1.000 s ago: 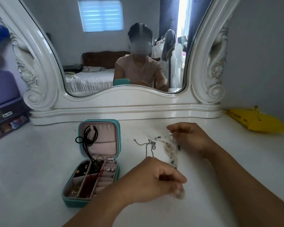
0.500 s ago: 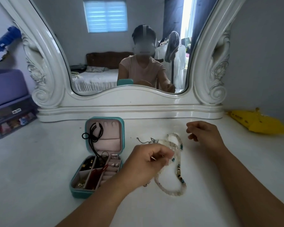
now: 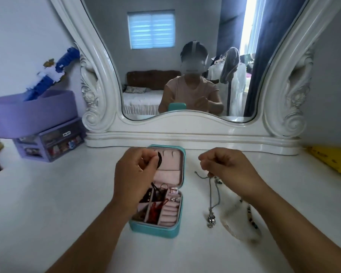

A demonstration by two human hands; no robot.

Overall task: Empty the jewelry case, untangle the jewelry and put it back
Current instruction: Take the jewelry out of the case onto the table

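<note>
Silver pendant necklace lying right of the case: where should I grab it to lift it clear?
Pinch the chain's straight middle run from above, coming from the case side. The pendant hangs the weight low, and the beaded strand crowds its right.

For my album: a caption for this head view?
Left hand pinches black cord over open jewelry case; right hand lifts silver chain.

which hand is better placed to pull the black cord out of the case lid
Left. The left hand is already over the open jewelry case, pinching the black cord at the lid. The right hand is off beside it, above the silver chain.
</note>
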